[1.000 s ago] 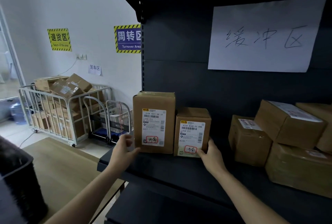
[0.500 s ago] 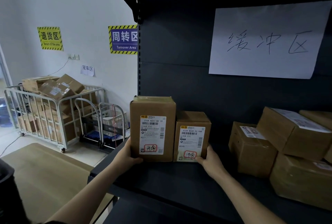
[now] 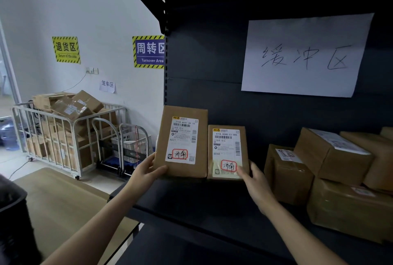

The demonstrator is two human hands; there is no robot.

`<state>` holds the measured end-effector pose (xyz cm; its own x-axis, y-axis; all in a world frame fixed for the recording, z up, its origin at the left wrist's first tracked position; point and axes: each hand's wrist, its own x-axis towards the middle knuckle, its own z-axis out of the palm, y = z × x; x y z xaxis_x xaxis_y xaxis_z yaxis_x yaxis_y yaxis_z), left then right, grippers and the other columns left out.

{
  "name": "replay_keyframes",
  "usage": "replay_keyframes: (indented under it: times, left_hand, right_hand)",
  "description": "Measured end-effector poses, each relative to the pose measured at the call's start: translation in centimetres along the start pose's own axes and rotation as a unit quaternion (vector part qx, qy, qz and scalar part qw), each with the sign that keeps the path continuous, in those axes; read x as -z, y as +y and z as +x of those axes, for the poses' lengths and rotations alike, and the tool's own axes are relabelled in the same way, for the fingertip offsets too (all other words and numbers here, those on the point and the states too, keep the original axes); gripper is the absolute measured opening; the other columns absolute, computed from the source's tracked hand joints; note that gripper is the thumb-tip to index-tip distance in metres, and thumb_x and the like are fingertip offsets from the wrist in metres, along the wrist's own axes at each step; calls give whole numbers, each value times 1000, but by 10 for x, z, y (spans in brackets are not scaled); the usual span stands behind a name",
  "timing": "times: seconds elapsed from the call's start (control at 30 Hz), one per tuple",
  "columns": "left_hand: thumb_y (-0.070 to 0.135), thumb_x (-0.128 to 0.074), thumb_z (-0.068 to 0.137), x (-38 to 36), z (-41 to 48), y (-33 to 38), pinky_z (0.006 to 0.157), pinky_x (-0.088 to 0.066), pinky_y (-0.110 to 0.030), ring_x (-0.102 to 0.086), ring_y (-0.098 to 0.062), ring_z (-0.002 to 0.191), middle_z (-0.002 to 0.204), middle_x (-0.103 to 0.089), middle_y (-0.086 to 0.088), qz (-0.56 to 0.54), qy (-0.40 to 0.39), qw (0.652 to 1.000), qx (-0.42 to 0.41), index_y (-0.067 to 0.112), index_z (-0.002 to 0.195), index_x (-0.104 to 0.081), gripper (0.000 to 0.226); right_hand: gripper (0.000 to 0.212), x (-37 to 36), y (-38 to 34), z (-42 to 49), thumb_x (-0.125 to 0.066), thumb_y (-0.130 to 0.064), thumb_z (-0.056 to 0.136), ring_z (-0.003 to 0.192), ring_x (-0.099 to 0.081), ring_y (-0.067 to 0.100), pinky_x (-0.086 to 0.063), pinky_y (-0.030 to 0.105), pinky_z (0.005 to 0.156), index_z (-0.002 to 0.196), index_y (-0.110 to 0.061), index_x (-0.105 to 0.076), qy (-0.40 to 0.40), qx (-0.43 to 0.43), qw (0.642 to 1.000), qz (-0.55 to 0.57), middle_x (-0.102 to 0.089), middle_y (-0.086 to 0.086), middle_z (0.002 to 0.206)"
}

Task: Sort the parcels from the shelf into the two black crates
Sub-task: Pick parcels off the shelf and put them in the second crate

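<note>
Both parcels now tipped forward on shelf (image 3: pixel 202 201), upright a moment ago. My left hand (image 3: pixel 146 171) grips tall parcel (image 3: pixel 182 141), right hand (image 3: pixel 255 182) pinches small parcel (image 3: pixel 227 152) corner. I judge lift-off starting.

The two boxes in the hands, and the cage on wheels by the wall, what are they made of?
The taller parcel and the shorter parcel look like brown cardboard with a dull, matte surface. Each has a white paper label stuck on the front. The cage cart looks like metal tubing painted white or light grey, going by its thin, smooth, rounded bars, though the picture cannot rule out plastic.
</note>
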<state>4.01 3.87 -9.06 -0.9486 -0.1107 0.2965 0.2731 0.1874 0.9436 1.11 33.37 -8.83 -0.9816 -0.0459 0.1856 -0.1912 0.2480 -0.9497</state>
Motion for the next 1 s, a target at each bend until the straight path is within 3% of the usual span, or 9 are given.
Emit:
replay_keyframes:
  times: [0.17,0.33,0.47,0.57,0.83,1.0]
  left_hand:
    - [1,-57,88,-5,-22,18,69,-53,-13,-66,3,85,103,-67,8,8,12,1000,-16,26,117,-51,39]
    - [5,-55,90,-9,-50,31,74,-51,-17,-61,-8,101,110,-65,3,13,24,999,-18,20,125,-48,38]
    - [10,-57,91,-6,-75,36,88,-46,-25,-58,-13,108,115,-63,2,24,61,998,-12,18,128,-47,40]
    - [12,-57,90,2,-94,40,84,-45,-22,-57,-11,107,114,-62,4,32,89,995,-7,22,126,-47,38]
    - [11,-55,91,46,-140,50,75,-44,-14,-56,-1,99,107,-61,14,71,163,984,-2,22,125,-47,36]
    - [11,-55,91,84,-162,54,76,-44,-14,-57,-4,100,108,-61,9,89,202,975,4,18,128,-48,37]
  right_hand:
    - [47,8,-8,-19,-49,-38,92,100,-52,0,-38,17,79,136,-23,-40,-14,18,1000,11,-58,-6,121]
    - [47,12,-14,-38,-49,-38,92,95,-51,-5,-38,11,73,136,-23,-39,-26,40,999,16,-57,-13,111]
    - [43,7,-16,-50,-49,-36,93,92,-51,-11,-40,7,67,133,-25,-40,-48,59,997,14,-57,-20,107]
    - [39,-3,-19,-57,-49,-34,93,89,-51,-14,-41,2,61,131,-26,-41,-68,69,995,20,-55,-26,101]
    - [16,-55,-30,-73,-49,-31,93,86,-52,-11,-41,-1,57,109,-30,-46,-126,84,988,39,-56,-20,99]
    - [10,-96,-45,-75,-50,-32,93,86,-55,-8,-45,7,58,103,-32,-48,-160,98,982,38,-58,-20,97]
